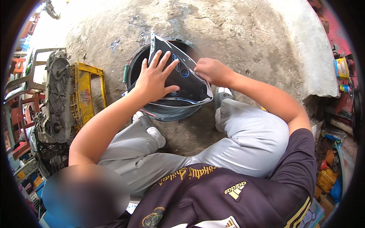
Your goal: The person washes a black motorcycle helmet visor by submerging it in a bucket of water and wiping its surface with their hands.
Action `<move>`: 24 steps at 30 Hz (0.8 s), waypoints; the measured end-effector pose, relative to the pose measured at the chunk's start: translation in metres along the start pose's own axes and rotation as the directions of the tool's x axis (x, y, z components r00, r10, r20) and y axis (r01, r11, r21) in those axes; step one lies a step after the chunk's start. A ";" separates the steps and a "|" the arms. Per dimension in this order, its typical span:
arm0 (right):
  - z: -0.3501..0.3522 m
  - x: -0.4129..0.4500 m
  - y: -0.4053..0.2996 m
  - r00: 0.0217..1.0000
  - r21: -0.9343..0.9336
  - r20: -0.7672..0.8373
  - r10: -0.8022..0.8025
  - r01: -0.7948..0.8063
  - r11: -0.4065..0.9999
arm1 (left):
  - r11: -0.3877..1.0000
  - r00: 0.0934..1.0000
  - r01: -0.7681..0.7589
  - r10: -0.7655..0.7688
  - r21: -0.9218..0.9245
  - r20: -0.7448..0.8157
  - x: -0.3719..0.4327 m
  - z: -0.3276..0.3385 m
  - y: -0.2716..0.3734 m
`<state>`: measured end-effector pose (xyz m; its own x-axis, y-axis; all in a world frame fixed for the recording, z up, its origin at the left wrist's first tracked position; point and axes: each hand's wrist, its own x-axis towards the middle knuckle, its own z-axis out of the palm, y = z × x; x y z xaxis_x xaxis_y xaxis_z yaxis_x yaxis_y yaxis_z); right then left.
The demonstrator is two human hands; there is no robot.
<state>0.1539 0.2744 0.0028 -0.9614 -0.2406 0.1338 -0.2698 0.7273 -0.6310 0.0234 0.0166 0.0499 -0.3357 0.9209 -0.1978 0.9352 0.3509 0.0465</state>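
A dark, glossy triangular panel with white edges and blue-outlined markings (186,61) lies across the mouth of a black round tub (182,114), between my feet. My left hand (155,77) rests flat on the panel with its fingers spread. At the panel's right edge, my right hand (212,71) has its fingers curled together; whether they pinch the edge or something small is hidden. A green grip (125,73) shows on the tub's left side. What the tub holds is mostly hidden under the panel.
To the left stand a yellow plastic crate (88,94) and a metal engine casing (58,97). A pale concrete ledge (316,48) runs along the right, with cans (342,68) beyond it. Scattered parts lie at lower right. Wet patches mark the concrete floor (242,34).
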 end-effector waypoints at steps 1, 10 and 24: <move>0.000 -0.001 0.000 1.000 -0.001 -0.011 0.012 -0.012 1.000 | 1.000 1.000 0.000 0.000 0.003 0.003 0.000 0.001 0.000; -0.006 -0.006 -0.003 0.999 0.009 0.020 0.032 -0.032 0.999 | 1.000 1.000 -0.013 0.013 0.010 -0.014 0.000 0.004 -0.002; -0.003 -0.007 -0.009 0.998 -0.058 0.020 0.061 -0.059 0.997 | 1.000 0.999 -0.017 0.018 0.022 -0.033 -0.001 0.005 -0.004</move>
<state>0.1629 0.2717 0.0096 -0.9747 -0.2086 0.0801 -0.2149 0.7765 -0.5924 0.0209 0.0139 0.0449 -0.3224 0.9322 -0.1645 0.9431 0.3312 0.0284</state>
